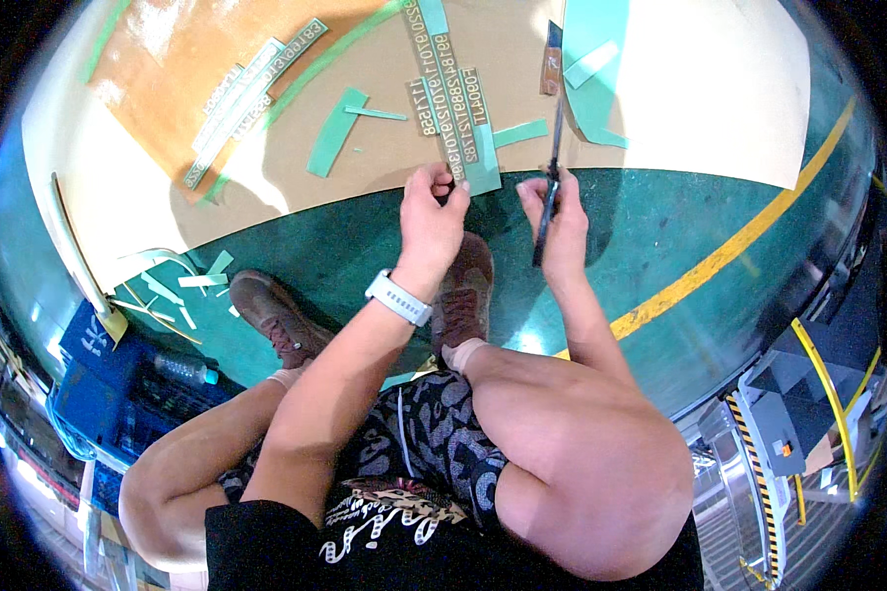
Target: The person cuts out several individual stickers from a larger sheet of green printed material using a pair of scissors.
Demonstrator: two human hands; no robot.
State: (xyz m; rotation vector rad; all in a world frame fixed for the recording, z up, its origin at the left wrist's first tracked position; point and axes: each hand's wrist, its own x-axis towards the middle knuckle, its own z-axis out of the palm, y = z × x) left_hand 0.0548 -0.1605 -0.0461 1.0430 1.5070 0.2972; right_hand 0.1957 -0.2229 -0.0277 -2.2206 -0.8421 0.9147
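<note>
My left hand (431, 217), with a pale watch band at its wrist, has its fingers curled and pinched at the near end of a green tape strip (481, 179). Rows of cut-out characters run along that strip, which lies on a large tan sheet (365, 207). Closed in my right hand (566, 222) is a long, thin dark blade-like tool (556, 138), seen nearly edge-on and pointing away from me. Its exact kind is unclear. The tool's far end passes beside a small brown-and-dark piece (551, 61).
Green tape pieces (335, 133) and a wider green piece (593, 94) lie on the sheet. An orange-brown panel (168, 89) carries another lettered strip (251, 106). Scraps (202, 281) litter the green floor near my shoe (276, 320). A blue crate (99, 364) stands left.
</note>
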